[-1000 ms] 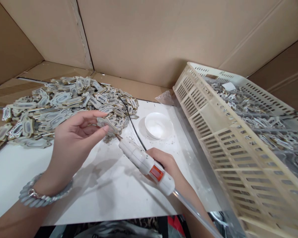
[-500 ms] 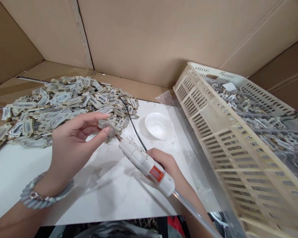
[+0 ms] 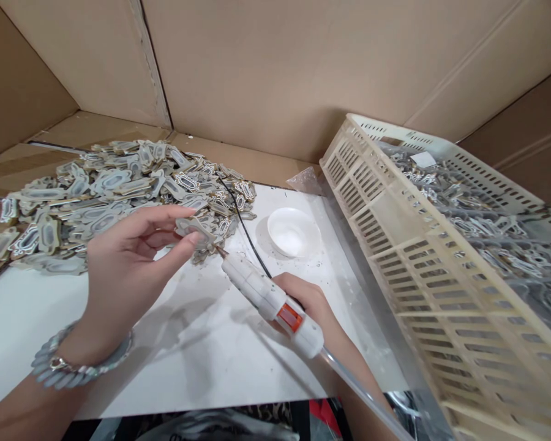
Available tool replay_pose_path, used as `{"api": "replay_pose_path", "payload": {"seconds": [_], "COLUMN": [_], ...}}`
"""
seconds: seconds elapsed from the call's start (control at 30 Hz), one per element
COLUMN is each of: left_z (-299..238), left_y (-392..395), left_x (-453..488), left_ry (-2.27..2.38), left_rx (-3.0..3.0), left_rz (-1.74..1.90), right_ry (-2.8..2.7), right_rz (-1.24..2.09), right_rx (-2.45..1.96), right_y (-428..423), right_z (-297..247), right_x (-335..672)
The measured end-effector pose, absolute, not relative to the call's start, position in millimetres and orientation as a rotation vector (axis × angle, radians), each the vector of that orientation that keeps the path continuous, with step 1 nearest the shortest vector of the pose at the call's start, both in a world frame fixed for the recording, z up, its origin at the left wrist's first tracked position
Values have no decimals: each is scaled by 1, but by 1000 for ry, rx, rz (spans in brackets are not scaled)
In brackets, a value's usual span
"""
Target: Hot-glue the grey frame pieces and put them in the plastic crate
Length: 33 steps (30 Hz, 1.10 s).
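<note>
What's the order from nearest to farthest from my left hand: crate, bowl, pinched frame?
1. Frame: in the left hand.
2. Bowl: to that hand's right, on the table.
3. Crate: farther right, past the bowl.

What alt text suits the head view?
Left hand pinches a small scalloped piece; right hand holds a white glue gun, nozzle toward it. Behind lies a heap of similar pieces; at right, a white bowl and a plastic crate.

grey scallop-edged plate (image 3: pixel 193 230) | tilted, pinched in my left hand (image 3: pixel 135 263), left of centre || white hot-glue gun (image 3: pixel 257 285) | gripped in my right hand (image 3: pixel 300 289), slanting far-left, clear glue stick (image 3: pixel 360 391) jutting from its near end, nozzle (image 3: pixel 221 250) at the plate's right end, contact unclear to me
</note>
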<state>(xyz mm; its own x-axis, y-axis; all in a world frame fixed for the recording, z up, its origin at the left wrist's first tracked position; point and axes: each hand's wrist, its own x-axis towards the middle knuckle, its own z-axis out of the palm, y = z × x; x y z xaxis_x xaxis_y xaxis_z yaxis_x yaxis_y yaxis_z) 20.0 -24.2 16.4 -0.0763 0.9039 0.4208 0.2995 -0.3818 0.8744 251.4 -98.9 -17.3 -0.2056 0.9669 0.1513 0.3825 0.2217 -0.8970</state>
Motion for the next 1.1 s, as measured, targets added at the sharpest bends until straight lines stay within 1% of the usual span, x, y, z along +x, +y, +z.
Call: {"api": "replay_pose_path", "payload": {"seconds": [0.13, 0.23, 0.33, 0.43, 0.57, 0.8, 0.93, 1.1], "left_z": [17, 16, 15, 17, 23, 34, 32, 25], "left_y": [-21, -12, 3, 20, 40, 67, 79, 88], "left_x": [19, 17, 10, 4, 1, -2, -9, -17], "left_ry": [1308, 1399, 1557, 1617, 1730, 1836, 1831, 1826], "left_rx": [1628, 1533, 1534, 1630, 1775, 1883, 1918, 1901], "left_rz": [1453, 1398, 1295, 1166, 1044, 958, 881, 877], "right_ry": [-1658, -1563, -1491, -1478, -1626, -2008, -2138, -2190], "right_rz": [910, 863, 821, 772, 614, 337, 328, 430], "right_rx": [-1331, -1394, -1472, -1488, -1565, -1921, -2014, -1979], "right_y": [-98, -97, -95, -92, -89, -87, -88, -86], "right_z": [-16, -11, -9, -13, -24, -29, -25, -21], "right_x": [250, 250, 252, 256, 262, 255, 246, 244]}}
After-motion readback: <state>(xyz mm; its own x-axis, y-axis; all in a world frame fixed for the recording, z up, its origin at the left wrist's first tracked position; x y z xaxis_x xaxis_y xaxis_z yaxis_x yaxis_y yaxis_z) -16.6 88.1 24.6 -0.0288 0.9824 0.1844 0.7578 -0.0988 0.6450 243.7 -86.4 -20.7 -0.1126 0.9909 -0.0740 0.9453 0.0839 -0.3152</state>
